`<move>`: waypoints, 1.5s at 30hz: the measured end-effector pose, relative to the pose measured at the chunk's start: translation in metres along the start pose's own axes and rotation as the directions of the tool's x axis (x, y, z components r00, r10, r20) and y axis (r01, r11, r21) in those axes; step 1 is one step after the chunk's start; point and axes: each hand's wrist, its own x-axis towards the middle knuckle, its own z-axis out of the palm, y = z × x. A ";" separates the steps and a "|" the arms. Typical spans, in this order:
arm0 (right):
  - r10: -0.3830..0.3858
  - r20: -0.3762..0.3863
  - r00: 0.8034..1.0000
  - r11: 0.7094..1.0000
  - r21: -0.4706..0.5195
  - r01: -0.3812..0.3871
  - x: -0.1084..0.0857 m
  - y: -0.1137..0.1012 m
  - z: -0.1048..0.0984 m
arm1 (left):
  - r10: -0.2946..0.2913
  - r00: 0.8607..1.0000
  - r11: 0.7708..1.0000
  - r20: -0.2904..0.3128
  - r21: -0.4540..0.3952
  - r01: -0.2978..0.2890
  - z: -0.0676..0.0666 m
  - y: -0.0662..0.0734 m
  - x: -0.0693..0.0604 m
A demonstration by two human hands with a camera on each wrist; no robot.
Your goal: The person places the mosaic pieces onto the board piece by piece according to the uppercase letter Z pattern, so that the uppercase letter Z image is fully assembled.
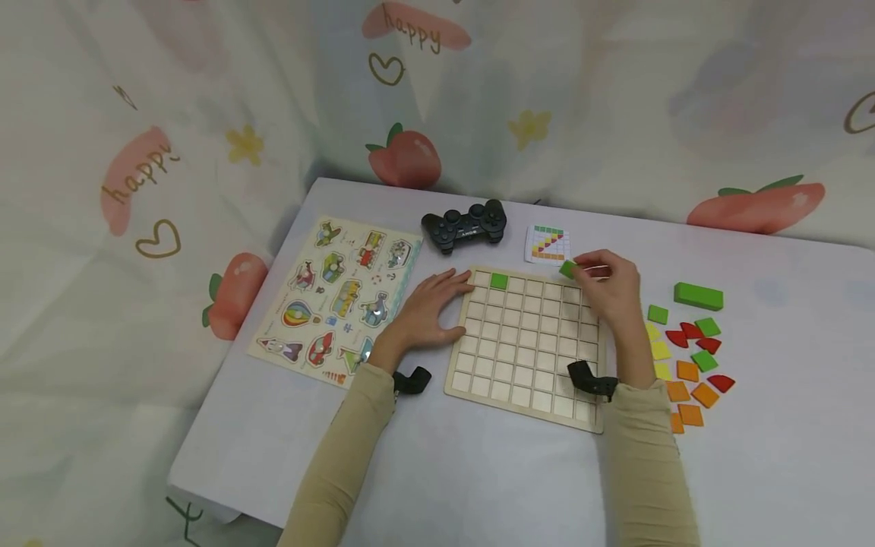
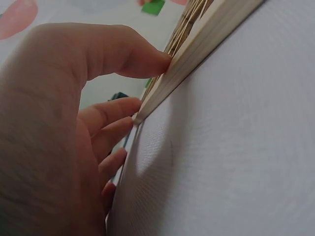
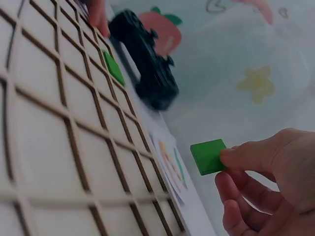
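A green square tile [image 1: 567, 269] is in the air by the far edge of the grid board, near its right end. The right hand [image 1: 611, 289] pinches it between thumb and fingers by one side, which seems to leave most of it uncovered. The left hand [image 1: 428, 311], fingers loosely extended, rests thumb and fingertip against the left rim of the wooden grid board [image 1: 523, 375], probably to steady it. Another green tile [image 1: 499, 282] sits in the far row, second cell from the left.

Just beyond the board lies a pattern card [image 1: 548, 245], presumably within easy sight, showing green, yellow, red and orange cells. Beside it is a black game controller [image 1: 466, 226] marked "SONY", upside down here. On the left lies a picture puzzle [image 1: 324, 308], its small print unreadable.

To the right, loose red, yellow, orange and green pieces [image 1: 690, 415] and a green block [image 1: 699, 296] lie on the worktop [image 1: 478, 486], likely kept within reach. The fruit-printed cloth [image 1: 615, 99] behind reads "happy".
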 end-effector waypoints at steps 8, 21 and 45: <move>-0.151 0.160 0.976 0.987 -0.024 0.156 -0.009 -0.020 0.058 | 0.008 1.000 1.000 0.001 -0.010 -0.008 0.001 -0.001 0.001; -0.133 0.217 0.967 0.971 -0.168 0.171 -0.010 -0.017 0.060 | 0.008 1.000 1.000 -0.020 -0.014 -0.008 0.006 -0.003 0.002; 0.327 0.149 0.933 0.873 -0.425 -0.238 -0.039 0.049 -0.093 | -0.012 1.000 1.000 -0.005 0.000 0.012 0.002 -0.001 0.000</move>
